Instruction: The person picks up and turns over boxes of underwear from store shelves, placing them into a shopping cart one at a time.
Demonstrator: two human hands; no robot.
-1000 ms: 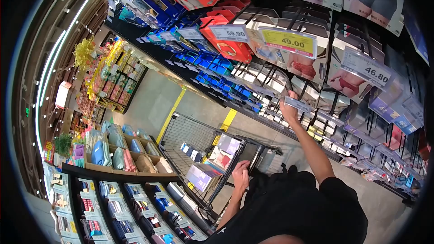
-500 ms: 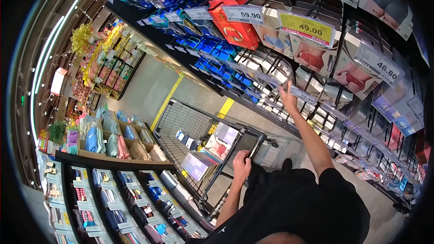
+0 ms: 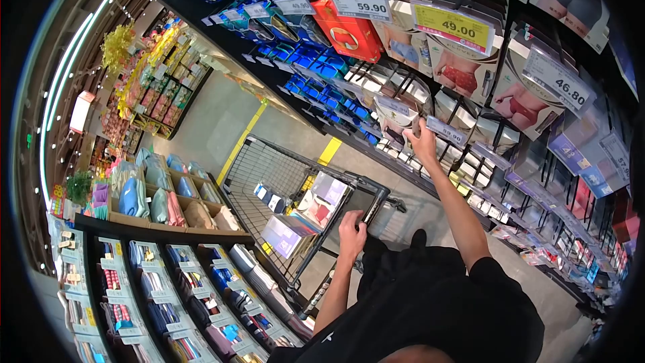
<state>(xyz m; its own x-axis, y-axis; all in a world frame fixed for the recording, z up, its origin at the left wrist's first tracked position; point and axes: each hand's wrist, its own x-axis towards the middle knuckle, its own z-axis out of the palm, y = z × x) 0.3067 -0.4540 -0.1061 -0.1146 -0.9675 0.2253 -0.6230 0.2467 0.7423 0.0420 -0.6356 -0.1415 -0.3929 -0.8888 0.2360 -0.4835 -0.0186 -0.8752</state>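
Note:
My right hand is raised at the hanging rack, its fingers closed on the edge of a flat white package beneath a price tag. Beside it hangs a tag reading 59.90. My left hand is wrapped round the handle of the shopping cart. In the cart's wire basket lie boxed packages, a purple-and-white box and some small blue-and-white packs.
Underwear packages hang in rows above and right of my right hand. A low shelf of folded garments runs along the lower left. Behind it stands a divided bin of clothing. Further back is a display with yellow flowers.
At the rack, a white package has come forward at the fingers of my right hand. My left hand stays at the cart handle. The whole view has shifted slightly.

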